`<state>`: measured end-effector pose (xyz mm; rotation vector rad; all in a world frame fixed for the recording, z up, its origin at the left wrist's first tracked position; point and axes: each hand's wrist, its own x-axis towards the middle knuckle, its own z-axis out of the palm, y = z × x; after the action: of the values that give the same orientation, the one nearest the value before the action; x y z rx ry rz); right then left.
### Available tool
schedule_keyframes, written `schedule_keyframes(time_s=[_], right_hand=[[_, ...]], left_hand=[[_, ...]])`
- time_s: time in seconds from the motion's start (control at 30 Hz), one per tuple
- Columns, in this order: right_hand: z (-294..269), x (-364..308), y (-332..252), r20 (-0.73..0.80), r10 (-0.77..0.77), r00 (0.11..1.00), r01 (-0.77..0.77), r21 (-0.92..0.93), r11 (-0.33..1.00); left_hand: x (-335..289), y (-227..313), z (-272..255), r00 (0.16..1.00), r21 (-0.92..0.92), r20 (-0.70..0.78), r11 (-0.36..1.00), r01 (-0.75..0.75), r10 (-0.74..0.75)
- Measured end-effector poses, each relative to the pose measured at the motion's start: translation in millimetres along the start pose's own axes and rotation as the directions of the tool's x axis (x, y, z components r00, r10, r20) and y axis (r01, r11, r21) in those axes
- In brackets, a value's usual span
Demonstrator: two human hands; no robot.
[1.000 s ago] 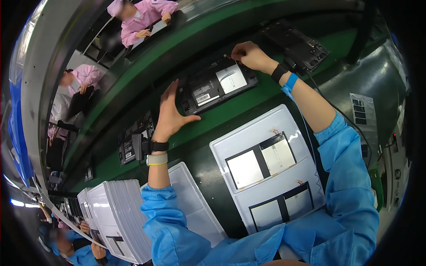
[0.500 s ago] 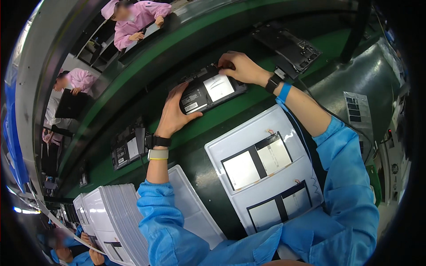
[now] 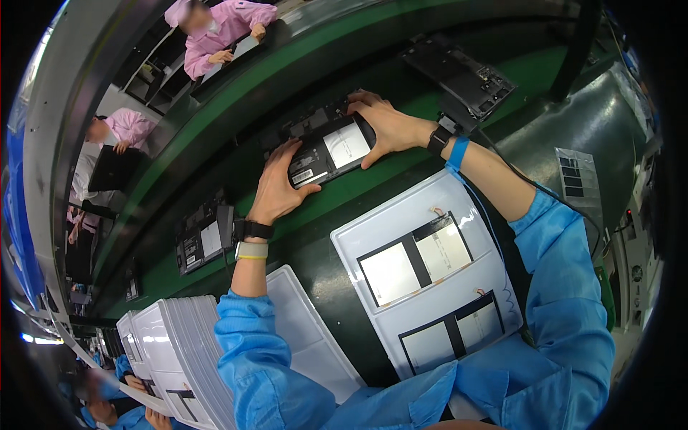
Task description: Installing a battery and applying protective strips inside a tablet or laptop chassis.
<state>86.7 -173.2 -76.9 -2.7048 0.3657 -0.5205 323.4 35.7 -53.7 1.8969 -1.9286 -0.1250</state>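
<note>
An opened laptop base [image 3: 309, 127] lies on the green belt in front of me, its inner side up. Inside it, along the near side, is a flat battery [image 3: 347, 145] with a silver panel and black parts. My left hand [image 3: 275, 188] grips the left end, fingers over the far side and thumb at the near edge. Around the right end is my right hand [image 3: 390, 129], its fingers at the far side and its thumb down by the near corner. The undersides of the fingers are hidden.
A white tray [image 3: 380, 247] with several flat batteries lies close to me. Stacked white trays [image 3: 197, 358] stand at lower left. Other opened laptop bases lie on the belt, right [image 3: 459, 75] and left [image 3: 203, 240]. People in pink sit across the line.
My right hand has gone from the far right corner to a wider grip around the right end. The other laptop bases have shifted slightly left with the belt.
</note>
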Motion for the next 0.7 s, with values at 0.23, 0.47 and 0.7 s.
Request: schedule_keyframes(time_s=[0.23, 0.47, 0.7], right_hand=[[9.2, -8.6, 2.3, 0.081, 0.032, 0.996, -0.038, 0.067, 0.997], [23.6, 0.4, -24.5, 0.215, -0.217, 0.952, 0.247, -0.127, 0.961], [40.5, 4.4, -36.3, 0.095, -0.257, 0.962, 0.271, -0.187, 0.944]], left_hand=[[-15.7, -20.7, 15.5, 0.994, 0.03, 0.067, 0.995, -0.091, 0.088], [-21.4, -6.7, 22.2, 0.995, 0.288, 0.08, 0.955, -0.076, 0.055], [-29.5, -8.9, 33.2, 0.996, 0.363, -0.068, 0.931, -0.027, 0.056]])
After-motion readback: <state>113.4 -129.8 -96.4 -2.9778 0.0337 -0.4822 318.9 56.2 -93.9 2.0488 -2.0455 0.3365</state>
